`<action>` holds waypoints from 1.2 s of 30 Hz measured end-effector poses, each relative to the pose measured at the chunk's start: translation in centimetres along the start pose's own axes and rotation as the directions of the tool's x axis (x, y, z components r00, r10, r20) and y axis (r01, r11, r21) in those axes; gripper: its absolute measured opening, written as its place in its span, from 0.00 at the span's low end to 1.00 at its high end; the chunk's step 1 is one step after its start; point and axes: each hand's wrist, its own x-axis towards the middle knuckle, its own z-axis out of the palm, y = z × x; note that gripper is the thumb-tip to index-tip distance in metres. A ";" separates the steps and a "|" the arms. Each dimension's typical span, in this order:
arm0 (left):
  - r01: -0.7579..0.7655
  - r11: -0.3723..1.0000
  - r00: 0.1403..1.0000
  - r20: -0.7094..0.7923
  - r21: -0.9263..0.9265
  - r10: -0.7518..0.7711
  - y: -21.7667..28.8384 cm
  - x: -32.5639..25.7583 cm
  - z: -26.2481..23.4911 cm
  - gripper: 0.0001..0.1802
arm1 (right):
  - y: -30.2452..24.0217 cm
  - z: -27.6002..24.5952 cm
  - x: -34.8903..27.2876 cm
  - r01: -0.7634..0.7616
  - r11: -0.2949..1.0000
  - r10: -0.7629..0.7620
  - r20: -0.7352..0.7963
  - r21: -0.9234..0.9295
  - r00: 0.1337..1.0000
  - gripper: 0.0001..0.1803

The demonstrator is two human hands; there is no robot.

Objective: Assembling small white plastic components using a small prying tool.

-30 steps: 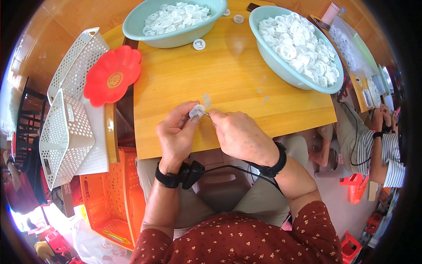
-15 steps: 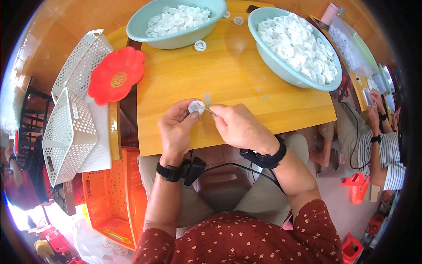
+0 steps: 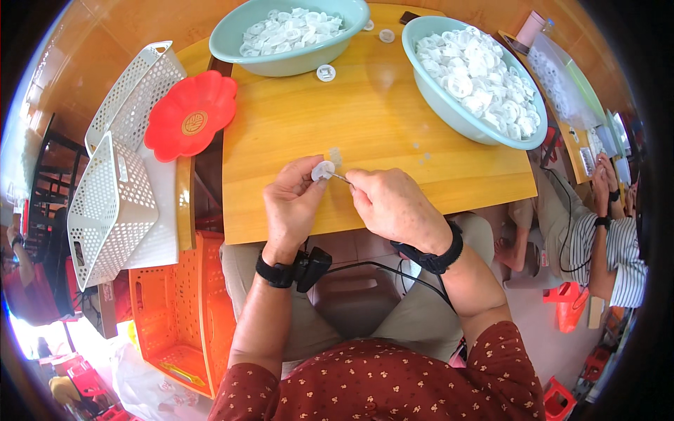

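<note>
White plastic disc pinched up at my left fingertips, thin metal pin meeting it from the right.

From the left I see white perforated baskets (image 3: 116, 203), a red flower-shaped dish (image 3: 189, 123), then my left hand (image 3: 295, 203), its grip closed on the small white disc (image 3: 323, 170) above the near middle of the wooden surface (image 3: 379, 105). My right hand (image 3: 390, 203) is pinched shut on a thin pin (image 3: 340, 177), whose long axis runs left toward the disc, tip touching or just beside it. Two pale green basins (image 3: 449, 105) of white pieces sit far.
</note>
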 end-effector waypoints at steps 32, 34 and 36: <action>-0.171 0.876 0.983 0.141 0.451 0.119 1.6 -0.1 1.0 0.18 | -1.1 0.6 -0.9 0.128 0.802 -0.241 -0.121 -0.583 0.963 0.10; -0.182 0.867 0.980 0.155 0.464 0.123 1.7 -0.1 0.9 0.19 | -1.2 0.6 -0.8 0.146 0.790 -0.262 -0.113 -0.595 0.958 0.09; -0.198 0.867 0.976 0.175 0.457 0.131 1.6 -0.2 0.8 0.18 | -1.2 0.5 -0.7 0.161 0.779 -0.280 -0.106 -0.606 0.954 0.08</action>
